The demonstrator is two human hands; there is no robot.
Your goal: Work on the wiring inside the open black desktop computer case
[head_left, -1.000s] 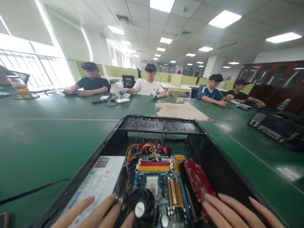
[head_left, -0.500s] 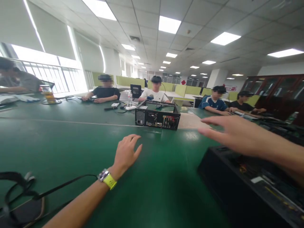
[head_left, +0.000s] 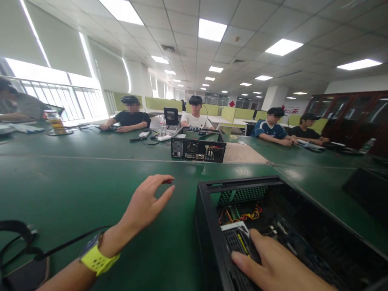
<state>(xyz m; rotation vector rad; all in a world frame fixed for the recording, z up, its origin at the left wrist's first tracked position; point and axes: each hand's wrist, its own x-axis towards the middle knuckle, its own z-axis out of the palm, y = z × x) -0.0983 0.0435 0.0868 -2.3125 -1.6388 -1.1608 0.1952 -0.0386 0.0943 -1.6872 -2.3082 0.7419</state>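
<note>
On the right stands a black open-topped computer case (head_left: 209, 226), with coloured cables and boards showing inside. My right hand (head_left: 273, 258) reaches into its near part. Thumb and index finger lie on either side of a black component with a white edge and a yellow-marked label (head_left: 241, 240), gripping there; the other fingers are hidden. Over the table to the left of the case, my left hand (head_left: 148, 198) is held up empty, thumb and fingers apart, touching nothing. A watch with a yellow-green strap (head_left: 100, 258) is on that wrist.
Another open computer case (head_left: 198, 149) stands across the green table (head_left: 91, 182), before a person in white (head_left: 195, 119). Black straps (head_left: 18, 242) lie at lower left. A dark object (head_left: 366, 194) sits at far right. Several other people sit around the table.
The near computer case has shifted left and turned, so more of its inside shows. My right hand has come down into it. My left hand has moved slightly left, still open.
</note>
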